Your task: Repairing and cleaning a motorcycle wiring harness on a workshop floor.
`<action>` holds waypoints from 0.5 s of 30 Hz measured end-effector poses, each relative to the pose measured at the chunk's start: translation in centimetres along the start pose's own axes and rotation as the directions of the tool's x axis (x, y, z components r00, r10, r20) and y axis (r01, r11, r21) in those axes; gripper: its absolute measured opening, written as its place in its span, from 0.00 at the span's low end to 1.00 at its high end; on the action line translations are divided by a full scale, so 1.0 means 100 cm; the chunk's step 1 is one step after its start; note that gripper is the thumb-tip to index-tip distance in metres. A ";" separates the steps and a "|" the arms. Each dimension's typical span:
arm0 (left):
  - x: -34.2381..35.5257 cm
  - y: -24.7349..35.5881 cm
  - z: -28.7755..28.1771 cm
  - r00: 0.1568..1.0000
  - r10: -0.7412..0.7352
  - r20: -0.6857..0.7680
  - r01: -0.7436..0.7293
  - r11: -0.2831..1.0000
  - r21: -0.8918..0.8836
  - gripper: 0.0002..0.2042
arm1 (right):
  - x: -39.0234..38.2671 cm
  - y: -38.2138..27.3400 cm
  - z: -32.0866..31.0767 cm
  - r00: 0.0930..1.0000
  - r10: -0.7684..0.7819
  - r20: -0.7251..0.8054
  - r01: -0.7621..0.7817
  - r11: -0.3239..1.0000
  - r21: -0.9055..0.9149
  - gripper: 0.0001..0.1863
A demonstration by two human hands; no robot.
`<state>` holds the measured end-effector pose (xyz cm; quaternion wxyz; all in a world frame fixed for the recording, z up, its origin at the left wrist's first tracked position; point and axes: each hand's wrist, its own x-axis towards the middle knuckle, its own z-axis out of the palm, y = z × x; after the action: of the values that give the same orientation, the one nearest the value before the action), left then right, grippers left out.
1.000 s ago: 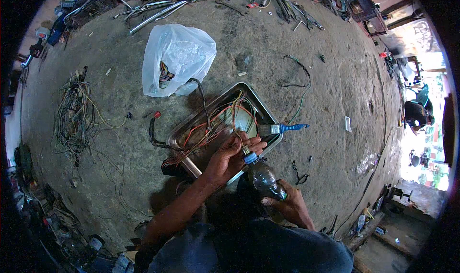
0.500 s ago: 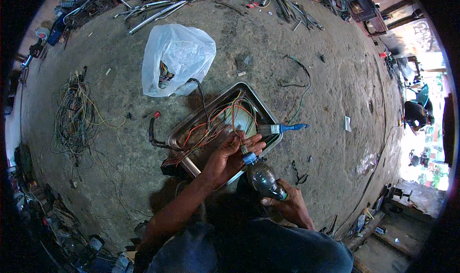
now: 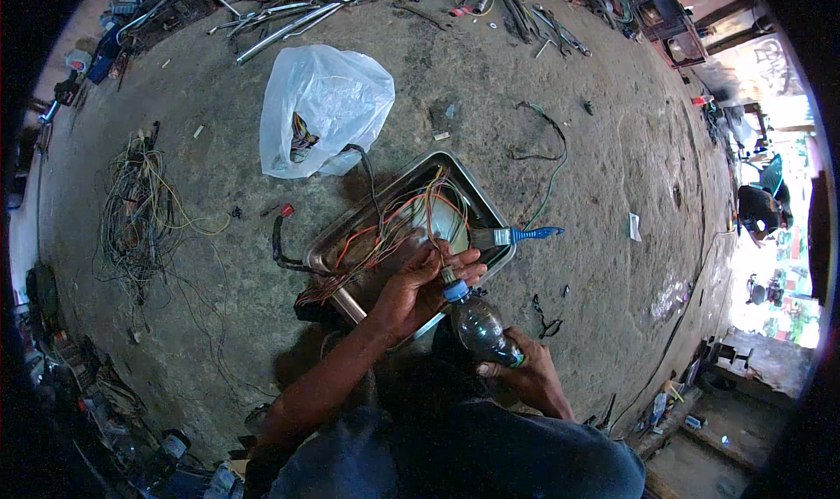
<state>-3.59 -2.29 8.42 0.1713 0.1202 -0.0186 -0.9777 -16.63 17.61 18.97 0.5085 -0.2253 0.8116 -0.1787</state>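
Note:
My left hand [image 3: 418,291] pinches thin wires [image 3: 429,217] between thumb and forefinger, its other fingers stretched out. Those wires belong to a multicoloured bundle lying across a rectangular metal tray [image 3: 350,303]. In my right hand [image 3: 532,372] is a clear plastic bottle [image 3: 483,328] with a blue cap, tilted so that the cap points up toward the left fingers. The bottle's top meets a small piece [image 3: 449,276] at the end of the held wires; its kind is hard to make out. A paintbrush [image 3: 534,234] with a blue handle rests over the tray's right rim.
Beyond the tray stands a translucent plastic bag [image 3: 328,105] with wires inside. A tangled wire heap [image 3: 136,219] lies on the left floor. Metal tools [image 3: 297,28] line the far edge. To the right are a green wire [image 3: 560,171] and a white scrap [image 3: 635,227].

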 end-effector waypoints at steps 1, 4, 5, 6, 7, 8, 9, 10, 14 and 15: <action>0.000 0.000 -0.001 1.000 -0.002 -0.010 0.002 1.000 0.001 0.12 | 0.000 -0.001 0.000 1.000 -0.002 0.002 0.002 1.000 0.000 0.37; -0.001 0.001 0.003 1.000 0.017 0.014 -0.017 1.000 0.025 0.12 | -0.001 -0.002 0.000 1.000 -0.004 0.006 0.004 1.000 -0.019 0.39; -0.001 0.001 0.003 1.000 0.015 0.016 -0.015 1.000 0.023 0.12 | -0.001 -0.002 0.000 1.000 -0.005 0.012 0.004 0.999 0.037 0.40; 0.000 0.001 0.002 1.000 0.010 0.019 -0.011 1.000 0.025 0.12 | -0.001 -0.002 0.000 1.000 -0.009 0.022 0.006 0.995 0.095 0.40; 0.000 0.002 0.002 1.000 0.006 0.022 -0.006 1.000 0.026 0.12 | -0.001 -0.002 0.000 1.000 -0.009 0.022 0.007 0.995 0.095 0.40; 0.000 0.002 0.003 1.000 0.006 0.022 -0.006 1.000 0.027 0.12 | 0.000 -0.002 0.000 1.000 0.007 0.021 -0.009 0.998 0.063 0.41; -0.001 0.003 0.006 1.000 0.012 0.012 -0.013 0.998 0.059 0.12 | 0.000 -0.003 -0.001 1.000 0.024 0.019 -0.024 0.999 0.030 0.42; -0.001 0.003 0.008 1.000 0.019 0.002 -0.019 0.996 0.091 0.12 | -0.001 -0.006 -0.001 1.000 0.024 0.019 -0.025 0.999 0.030 0.42; -0.002 0.002 0.008 0.999 0.023 -0.028 -0.020 0.996 0.091 0.13 | -0.001 -0.010 -0.002 0.999 0.041 0.035 -0.042 0.998 0.052 0.42; -0.002 0.002 0.009 0.999 0.020 -0.042 -0.016 0.996 0.089 0.12 | -0.001 -0.009 -0.002 0.999 0.030 0.029 -0.031 0.999 0.039 0.42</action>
<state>-3.59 -2.39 9.37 0.1750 0.1483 -0.0591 -0.9715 -16.61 16.94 19.57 0.5270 -0.2051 0.8040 -0.1836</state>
